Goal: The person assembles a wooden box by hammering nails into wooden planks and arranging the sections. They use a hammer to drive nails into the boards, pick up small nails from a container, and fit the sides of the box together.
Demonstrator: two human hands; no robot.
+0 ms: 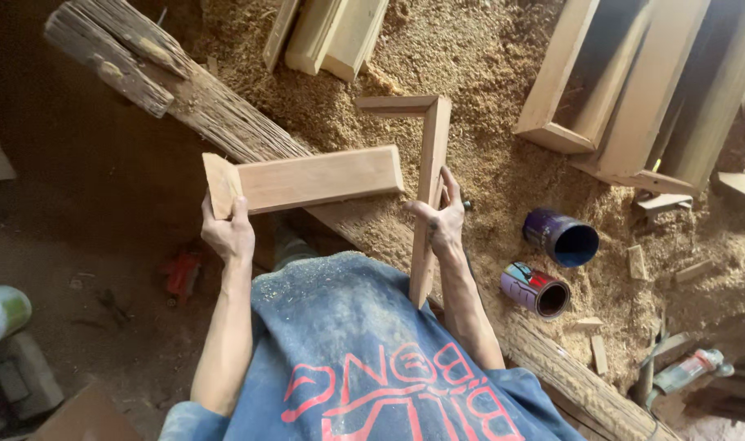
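Head view: left hand (228,231) grips mitred board (307,180), right hand (442,222) grips frame corner (429,175), cans (548,265) beside.

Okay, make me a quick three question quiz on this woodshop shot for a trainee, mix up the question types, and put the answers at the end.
1. True or false: the left hand holds the mitred wooden piece by its angled end.
2. What does the right hand grip? A) a paint brush B) the L-shaped frame corner C) a saw
3. How many open cans lie on the sawdust?

Key: 1 true; 2 B; 3 two, the blue one and the red-labelled can.
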